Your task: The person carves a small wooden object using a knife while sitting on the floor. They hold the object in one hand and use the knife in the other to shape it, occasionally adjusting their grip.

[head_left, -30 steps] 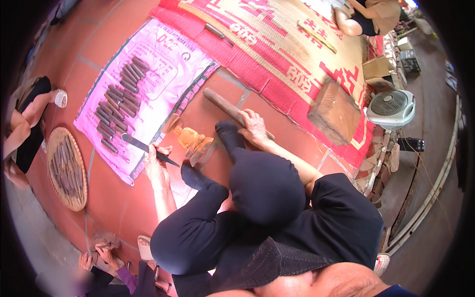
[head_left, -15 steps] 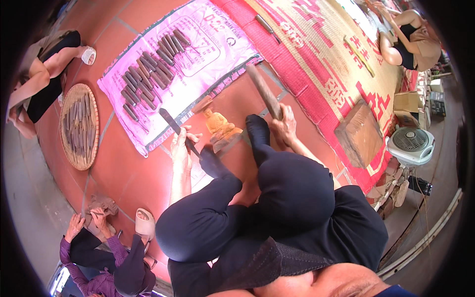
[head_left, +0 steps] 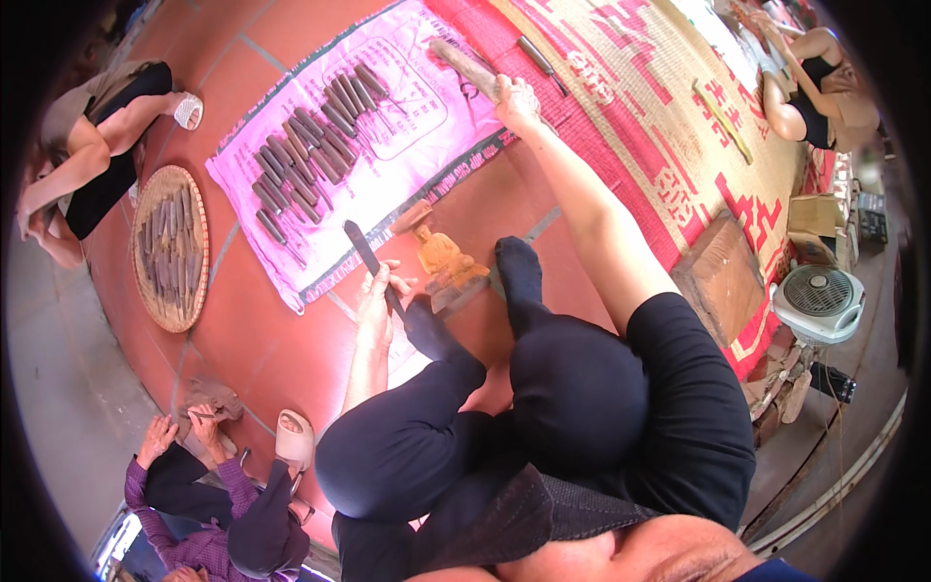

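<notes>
My left hand (head_left: 372,308) is closed around a dark, flat-ended chisel (head_left: 361,246), held slanting beside my left foot. With the arm stretched far forward, my right hand (head_left: 518,103) grips a thick wooden club (head_left: 460,64) at the right edge of the pink sheet. Between my feet a seated figure carved in pale orange wood (head_left: 442,254) stands on the tiles, tilted, with a wider block of wood at its top. The chisel is to the left of the carving, apart from it.
Several dark-handled carving tools lie on the pink sheet (head_left: 427,126). More fill a round woven tray (head_left: 201,291) at left. On the red mat (head_left: 621,184) are a single tool (head_left: 539,62), a yellow stick (head_left: 722,121) and a wood block (head_left: 720,276). A fan (head_left: 819,296) and other people sit around.
My right hand has swung forward and up with the club, away from my right knee toward the far sheet edge. My left hand keeps the chisel; the view has shifted slightly.
</notes>
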A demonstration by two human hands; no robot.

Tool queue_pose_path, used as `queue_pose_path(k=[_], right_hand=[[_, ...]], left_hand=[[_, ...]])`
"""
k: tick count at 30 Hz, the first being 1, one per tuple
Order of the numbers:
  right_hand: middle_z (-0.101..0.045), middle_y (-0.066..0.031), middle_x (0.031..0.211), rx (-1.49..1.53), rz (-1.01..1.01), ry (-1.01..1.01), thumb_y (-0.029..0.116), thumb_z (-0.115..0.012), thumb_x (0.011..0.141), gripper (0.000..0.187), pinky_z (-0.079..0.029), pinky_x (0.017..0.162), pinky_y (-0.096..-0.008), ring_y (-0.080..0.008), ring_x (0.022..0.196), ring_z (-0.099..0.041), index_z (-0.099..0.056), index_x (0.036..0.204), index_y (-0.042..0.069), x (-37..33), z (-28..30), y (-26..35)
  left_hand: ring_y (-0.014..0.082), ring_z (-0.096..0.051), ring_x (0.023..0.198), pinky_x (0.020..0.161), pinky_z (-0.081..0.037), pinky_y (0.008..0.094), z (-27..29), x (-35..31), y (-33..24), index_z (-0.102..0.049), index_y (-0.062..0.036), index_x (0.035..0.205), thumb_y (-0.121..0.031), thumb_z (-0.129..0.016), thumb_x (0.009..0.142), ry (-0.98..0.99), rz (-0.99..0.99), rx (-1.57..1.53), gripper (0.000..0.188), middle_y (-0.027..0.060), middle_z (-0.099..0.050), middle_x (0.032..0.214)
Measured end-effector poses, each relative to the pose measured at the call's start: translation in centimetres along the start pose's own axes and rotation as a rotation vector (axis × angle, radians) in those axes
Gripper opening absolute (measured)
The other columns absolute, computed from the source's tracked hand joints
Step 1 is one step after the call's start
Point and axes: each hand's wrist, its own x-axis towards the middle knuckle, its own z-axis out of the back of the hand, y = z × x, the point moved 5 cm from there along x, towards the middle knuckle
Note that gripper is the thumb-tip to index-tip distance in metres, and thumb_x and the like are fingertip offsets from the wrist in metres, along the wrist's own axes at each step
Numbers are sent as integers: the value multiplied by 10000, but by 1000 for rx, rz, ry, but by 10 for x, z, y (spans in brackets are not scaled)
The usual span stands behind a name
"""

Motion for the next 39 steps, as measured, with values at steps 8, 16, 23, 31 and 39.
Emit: queue_pose_path(k=[8,16,23,31,39], right_hand=[[-551,-154,1285,133,101,-16,152,-613,811,521,-447,974,-471,-369,1175,-533,-510,1322,132,-28,14,-17],[-663,-65,1101,651,245,506,208,-697,841,309,-508,765,-296,-150,866,-625,-674,1117,70,-81,103,42],[-621,-34,817,674,125,1171,264,-705,853,242,-461,634,-262,-100,690,-562,-706,993,67,-192,83,172],[-583,-40,666,644,127,1087,241,-763,760,261,-439,498,-275,-130,574,-570,-622,838,35,-222,71,193],[-693,-50,717,554,197,466,219,-756,798,222,-490,485,-229,-90,539,-635,-726,975,89,-138,222,161]], left_hand=[[245,-690,816,772,-554,337,-3,-1,3,-546,-14,1142,-310,-526,999,-13,12,-90,329,70,-631,698],[241,-618,1038,942,-469,404,-30,20,-7,-530,-46,1296,-356,-427,1031,195,-39,-416,420,101,-672,1048],[235,-454,1279,1045,-388,398,-74,2,-57,-439,-54,1372,-378,-438,1021,422,-197,-411,478,117,-505,1376],[153,-542,1128,967,-438,305,-73,-26,-68,-495,-67,1381,-291,-523,1001,555,-155,-222,442,67,-583,1249],[169,-556,1191,1006,-424,325,-3,-33,-68,-519,-68,1347,-281,-519,994,364,-252,282,412,67,-575,1309]])
